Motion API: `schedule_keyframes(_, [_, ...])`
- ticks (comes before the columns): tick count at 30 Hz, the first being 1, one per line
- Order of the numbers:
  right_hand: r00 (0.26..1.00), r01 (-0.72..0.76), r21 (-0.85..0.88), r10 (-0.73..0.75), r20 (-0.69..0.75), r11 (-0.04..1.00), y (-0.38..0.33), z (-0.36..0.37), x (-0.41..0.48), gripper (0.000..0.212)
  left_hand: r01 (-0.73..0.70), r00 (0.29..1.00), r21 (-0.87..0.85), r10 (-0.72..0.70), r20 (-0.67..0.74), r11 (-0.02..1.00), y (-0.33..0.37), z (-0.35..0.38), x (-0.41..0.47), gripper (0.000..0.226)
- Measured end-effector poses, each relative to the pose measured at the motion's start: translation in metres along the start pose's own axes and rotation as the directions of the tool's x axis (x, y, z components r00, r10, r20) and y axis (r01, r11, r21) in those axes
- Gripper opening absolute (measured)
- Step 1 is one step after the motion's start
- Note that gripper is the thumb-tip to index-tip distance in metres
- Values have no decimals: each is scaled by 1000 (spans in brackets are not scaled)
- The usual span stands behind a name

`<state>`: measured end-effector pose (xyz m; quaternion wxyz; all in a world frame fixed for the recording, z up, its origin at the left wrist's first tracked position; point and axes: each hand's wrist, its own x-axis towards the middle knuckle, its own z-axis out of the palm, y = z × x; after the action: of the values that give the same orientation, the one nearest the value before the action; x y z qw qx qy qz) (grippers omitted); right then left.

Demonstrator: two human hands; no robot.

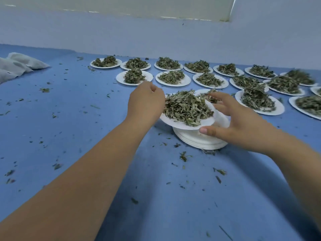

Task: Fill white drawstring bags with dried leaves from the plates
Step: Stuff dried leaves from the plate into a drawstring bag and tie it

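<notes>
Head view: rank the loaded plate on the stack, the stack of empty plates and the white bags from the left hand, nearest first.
1. Loaded plate: its left rim meets the left hand.
2. Stack of empty plates: underneath, to the right.
3. White bags: far left edge.

Three bags (pixel 27 60), about seventeen leaf plates (pixel 184 125), one empty-plate stack (pixel 199 141).

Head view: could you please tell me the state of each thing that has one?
front plate, heaped with leaves, lifted and tilted
left hand, gripping the front plate's left rim
right hand, open, fingers spread at its right side
plate stack, empty, under the front plate
bags, filled, lying far left
</notes>
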<state>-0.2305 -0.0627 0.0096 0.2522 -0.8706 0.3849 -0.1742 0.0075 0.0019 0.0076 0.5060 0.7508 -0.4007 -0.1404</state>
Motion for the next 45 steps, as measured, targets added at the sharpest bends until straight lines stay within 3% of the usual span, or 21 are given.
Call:
schedule_keyframes(8, [999, -49, 7, 48, 12, 999, 40, -10, -39, 93, -191, 982, 252, 184, 52, 949, -9, 36, -20, 14])
schedule_keyframes(13, [996, -68, 0, 68, 58, 998, 44, -7, -40, 96, -273, 962, 288, 270, 51, 918, -8, 34, -24, 15])
schedule_keyframes(18, [996, -88, 53, 88, -10, 995, 46, -17, -43, 87, -487, 872, 224, 484, 72, 845, 25, 48, -42, 23])
schedule_keyframes(23, [942, -230, -80, 201, -270, 970, 86, -49, -54, 63, -656, 745, 160, 599, 294, 738, 73, 103, -69, 16])
schedule_keyframes(28, [766, -614, -208, 511, -389, 762, 158, -90, -62, 26, -700, 647, 31, 615, 450, 713, 110, 170, -100, 18])
schedule_keyframes(31, [637, -769, -278, 656, -406, 575, 192, -108, -76, 38, -683, 607, -23, 584, 539, 730, 115, 199, -114, 24])
schedule_keyframes(33, [589, -807, -371, 674, -446, 460, 208, -115, -83, 46, -671, 596, -41, 571, 564, 740, 108, 210, -120, 27])
schedule_keyframes(36, [538, -840, -372, 698, -473, 395, 218, -115, -83, 55, -648, 605, -67, 567, 559, 758, 93, 216, -120, 33])
schedule_keyframes(39, [586, -808, -408, 657, -475, 425, 204, -109, -77, 42, -543, 670, -140, 527, 523, 828, 89, 217, -114, 33])
schedule_keyframes(41, [699, -710, -456, 453, -554, 537, 187, -103, -73, 29, -471, 722, -167, 487, 492, 866, 90, 218, -109, 31])
schedule_keyframes(42, [726, -639, -419, 325, -606, 645, 178, -99, -71, 28, -439, 741, -179, 468, 482, 880, 89, 218, -108, 31])
schedule_keyframes(44, [658, -453, -162, 206, -725, 876, 157, -89, -66, 29, -359, 771, -212, 417, 482, 909, 88, 219, -106, 30])
schedule_keyframes(45, [603, -328, 42, 244, -760, 944, 146, -86, -63, 27, -307, 784, -235, 385, 488, 922, 87, 220, -104, 29])
